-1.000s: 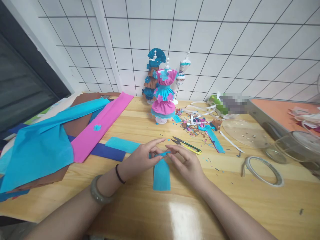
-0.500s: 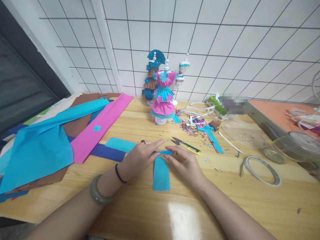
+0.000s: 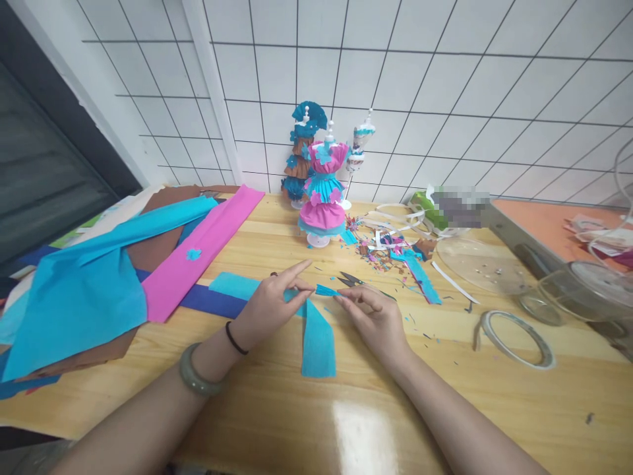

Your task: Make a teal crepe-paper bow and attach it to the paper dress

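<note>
A small pleated strip of blue crepe paper (image 3: 325, 290) is stretched between my two hands, its narrow folds side by side. My left hand (image 3: 275, 300) pinches its left end between thumb and a bent finger, with the index finger pointing out above. The right end is gripped by the thumb and fingertips of my right hand (image 3: 374, 318). Beneath lies a flat light-blue paper strip (image 3: 319, 343), with another light-blue strip (image 3: 232, 284) running under my left hand. Thread snips (image 3: 352, 280) rest just behind my right hand, their handles partly hidden by it.
Dress forms in ruffled paper, the front one pink and blue (image 3: 324, 191), stand near the tiled wall. Coloured paper sheets (image 3: 93, 297) pile up at left. Paper scraps (image 3: 378, 251), a tape roll (image 3: 519, 340) and a clear round container (image 3: 583, 293) lie to the right.
My hands have drawn slightly apart and the folded paper between them shows more of its pleats. My right hand now covers more of the snips' yellow handles.
</note>
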The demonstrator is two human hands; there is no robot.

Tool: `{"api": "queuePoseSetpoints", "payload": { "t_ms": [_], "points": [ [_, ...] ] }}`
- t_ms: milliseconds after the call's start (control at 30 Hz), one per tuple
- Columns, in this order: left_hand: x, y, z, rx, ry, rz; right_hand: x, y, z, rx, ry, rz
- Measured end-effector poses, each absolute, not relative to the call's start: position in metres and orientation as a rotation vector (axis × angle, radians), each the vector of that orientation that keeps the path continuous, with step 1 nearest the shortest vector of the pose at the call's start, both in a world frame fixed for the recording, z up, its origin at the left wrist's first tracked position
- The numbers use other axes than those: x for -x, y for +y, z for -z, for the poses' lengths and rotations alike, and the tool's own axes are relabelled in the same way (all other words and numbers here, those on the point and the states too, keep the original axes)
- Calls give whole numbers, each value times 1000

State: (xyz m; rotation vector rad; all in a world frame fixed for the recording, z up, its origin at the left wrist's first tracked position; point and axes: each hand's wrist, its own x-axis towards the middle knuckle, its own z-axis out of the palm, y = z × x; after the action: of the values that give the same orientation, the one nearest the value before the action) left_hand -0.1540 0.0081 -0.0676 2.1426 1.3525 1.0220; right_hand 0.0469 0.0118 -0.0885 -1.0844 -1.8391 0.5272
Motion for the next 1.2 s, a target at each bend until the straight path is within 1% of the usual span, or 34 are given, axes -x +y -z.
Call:
{"api": "queuePoseSetpoints", "payload": {
  "t_ms": [333, 567, 733, 833, 967, 1200],
  "points": [
    [151, 11, 74, -2316, 1117, -985, -42, 8, 88, 992, -1904, -587],
    [153, 13, 72, -2254, 1165, -1029, -47, 12, 88, 1058, -1868, -579],
    [153, 12, 71, -2209, 1214, -1031, -45, 11, 86, 1153, -1697, -723],
    [153, 11, 73, -2211, 1196, -1003, -41, 9, 87, 1072, -1758, -764],
    [152, 10, 76, -2227, 1161, -977, -38, 6, 89, 929, -1928, -716],
    [149, 8, 74, -2149, 1238, -919, -39, 6, 88, 960, -1919, -691]
  ]
}}
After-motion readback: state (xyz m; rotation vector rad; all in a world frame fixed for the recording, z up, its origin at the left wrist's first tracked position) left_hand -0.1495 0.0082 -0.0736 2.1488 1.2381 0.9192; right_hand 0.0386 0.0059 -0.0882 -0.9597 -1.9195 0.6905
